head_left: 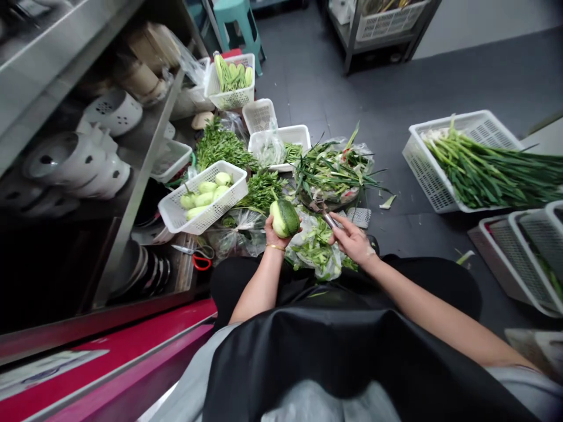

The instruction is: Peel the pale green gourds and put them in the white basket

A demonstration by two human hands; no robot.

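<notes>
My left hand (pixel 273 233) is wrapped round a partly peeled zucchini (pixel 285 218); one side is pale and bare, the other still dark green. In my right hand (pixel 352 239) is a peeler (pixel 328 218), gripped by its metal handle, with its head pointing toward the zucchini but apart from it. Below both hands a plastic bag of green peelings (pixel 320 243) lies between my knees. To the left, a white basket (pixel 240 190) holds several pale, peeled squashes (pixel 206 196).
Leafy greens (pixel 224 146) and a heap of scallion trimmings (pixel 336 167) lie ahead on the floor. A white crate of long green stalks (pixel 466 164) stands at right. Red-handled scissors (pixel 200 261) rest beside the metal shelf (pixel 141 176) on my left. A teal stool (pixel 237 23) stands farther back.
</notes>
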